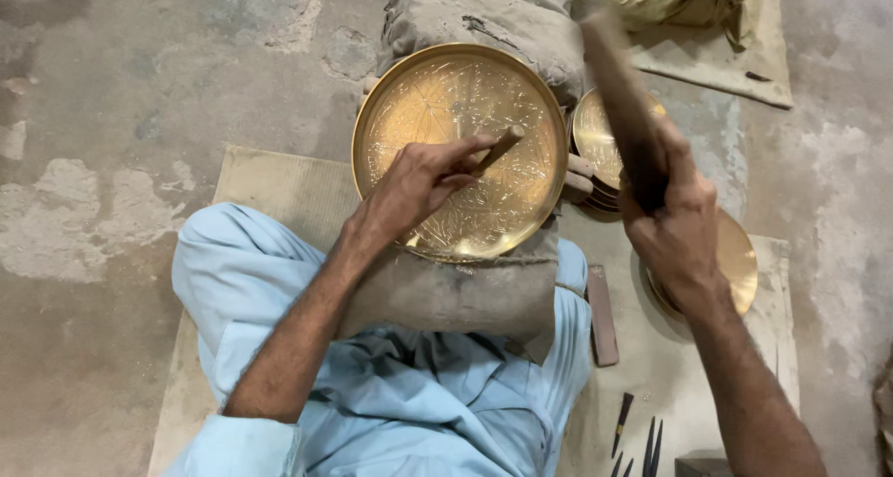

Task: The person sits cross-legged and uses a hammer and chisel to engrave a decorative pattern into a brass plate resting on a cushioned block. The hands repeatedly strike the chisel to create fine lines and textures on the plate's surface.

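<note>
1. Head view: the left hand [420,181] is closed in a pinch around a short chisel [499,149], thumb and fingers wrapped on its lower shaft. The tip is hidden behind the fingers, so whether it touches the metal cannot be told.

2. The right hand [672,218] is shut in a full fist on the handle of a hammer [621,105], raised at about 2 o'clock from the chisel and blurred by motion.

3. The brass tray [459,149] is round, so it has no long axis. It lies tilted, face up toward the camera, propped on a cloth-covered cushion [465,296] over the lap; its top rim points to 12 o'clock and its near rim to 6 o'clock. A fine engraved pattern covers its face.

4. The chisel's long axis runs from about 8 o'clock at the hand to 2 o'clock at its free end, which points toward the hammer.

5. To do this well, I judge the chisel hand should brace on the tray face, with the blows kept light and square on the chisel's end, so the line does not skid.

6. At 3 o'clock, a stack of smaller brass plates [600,147] sits just beside the tray; spare punches [642,440] lie on the mat at 5 o'clock, near a flat dark bar [601,314].
</note>
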